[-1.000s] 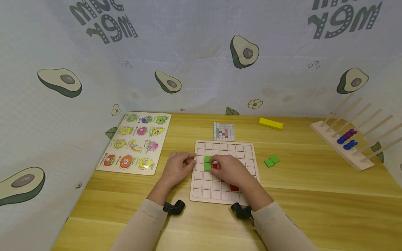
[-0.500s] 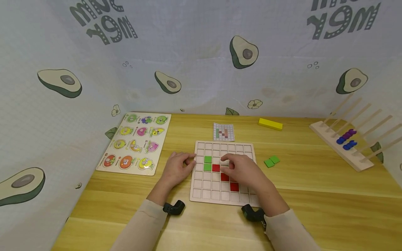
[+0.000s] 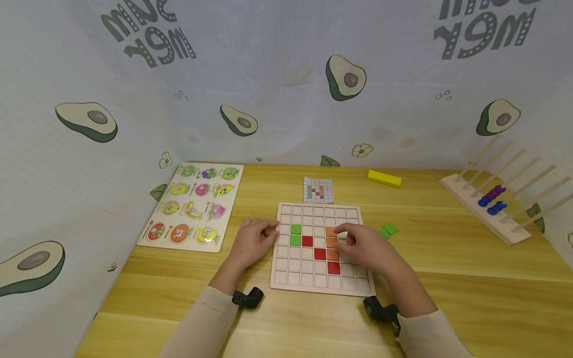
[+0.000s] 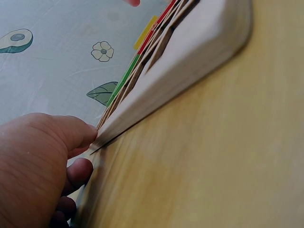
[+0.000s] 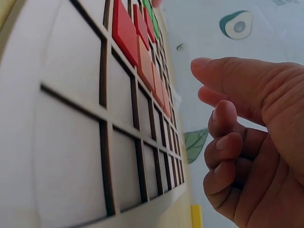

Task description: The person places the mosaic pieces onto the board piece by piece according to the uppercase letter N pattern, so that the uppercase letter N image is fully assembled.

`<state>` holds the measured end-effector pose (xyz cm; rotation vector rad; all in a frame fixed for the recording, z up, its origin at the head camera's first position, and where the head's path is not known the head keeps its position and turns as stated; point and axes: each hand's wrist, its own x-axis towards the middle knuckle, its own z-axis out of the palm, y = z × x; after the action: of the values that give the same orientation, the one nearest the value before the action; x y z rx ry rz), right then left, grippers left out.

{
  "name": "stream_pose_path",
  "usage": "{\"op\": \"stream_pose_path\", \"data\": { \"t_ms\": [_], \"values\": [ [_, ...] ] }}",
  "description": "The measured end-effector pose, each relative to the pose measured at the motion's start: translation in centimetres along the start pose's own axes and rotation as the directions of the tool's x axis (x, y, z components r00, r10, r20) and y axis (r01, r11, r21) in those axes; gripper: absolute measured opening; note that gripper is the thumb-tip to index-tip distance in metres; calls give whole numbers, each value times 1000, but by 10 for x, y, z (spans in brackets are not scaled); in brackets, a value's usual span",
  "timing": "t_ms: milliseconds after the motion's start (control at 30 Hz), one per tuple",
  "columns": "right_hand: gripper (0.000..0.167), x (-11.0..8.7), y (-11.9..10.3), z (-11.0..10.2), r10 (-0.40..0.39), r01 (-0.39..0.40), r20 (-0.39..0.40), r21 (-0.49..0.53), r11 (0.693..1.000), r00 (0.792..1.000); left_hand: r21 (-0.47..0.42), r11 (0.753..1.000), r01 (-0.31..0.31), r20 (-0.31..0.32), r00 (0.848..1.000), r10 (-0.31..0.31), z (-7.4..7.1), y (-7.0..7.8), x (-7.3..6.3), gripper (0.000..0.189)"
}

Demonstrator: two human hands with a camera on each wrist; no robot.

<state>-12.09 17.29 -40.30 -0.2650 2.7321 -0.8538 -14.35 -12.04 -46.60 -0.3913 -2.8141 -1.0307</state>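
Note:
A wooden grid board (image 3: 310, 280) lies on the table. Two green tiles (image 3: 295, 234), three red tiles (image 3: 320, 254) in a diagonal and three orange tiles (image 3: 332, 254) in a column sit in its cells. My left hand (image 3: 253, 242) rests at the board's left edge, fingertips touching it; the left wrist view shows the thumb against the rim. Over the board's right side is my right hand (image 3: 369, 248), thumb and index finger apart near the orange tiles. In the right wrist view that hand (image 5: 259, 123) holds nothing, its other fingers loosely curled.
Loose green tiles (image 3: 390, 228) lie right of the board, partly behind the right hand. Behind it are a pattern card (image 3: 318, 190) and a yellow block (image 3: 384, 178). A fruit picture board (image 3: 184, 209) lies left; a pegged wooden rack (image 3: 485, 211) with beads stands right.
My right hand has drawn back rightward from the green tiles across the board, uncovering the red and orange tiles. My left hand has stayed at the board's edge.

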Motion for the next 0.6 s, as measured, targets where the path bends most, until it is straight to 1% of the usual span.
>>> {"op": "stream_pose_path", "data": {
  "t_ms": [100, 333, 467, 600],
  "values": [
    [36, -1, 6, -2, 17, -17, 1, 9, 1000, 1000, 4, 1000, -11, -4, 1000, 11, 1, -1, -1, 26],
    [36, -3, 19, -8, 8, -9, 29, 57, 998, 1000, -5, 1000, -17, -11, 1000, 17, 0, 0, -1, 26],
    [38, -4, 29, -14, 36, -37, 26, 62, 997, 999, -6, 1000, -3, -1, 1000, 3, 0, 1, -1, 26],
    [39, -5, 38, -21, 65, -66, 15, 44, 997, 998, 3, 1000, -4, 1, 1000, 4, -1, 0, 0, 26]
  ]
}}
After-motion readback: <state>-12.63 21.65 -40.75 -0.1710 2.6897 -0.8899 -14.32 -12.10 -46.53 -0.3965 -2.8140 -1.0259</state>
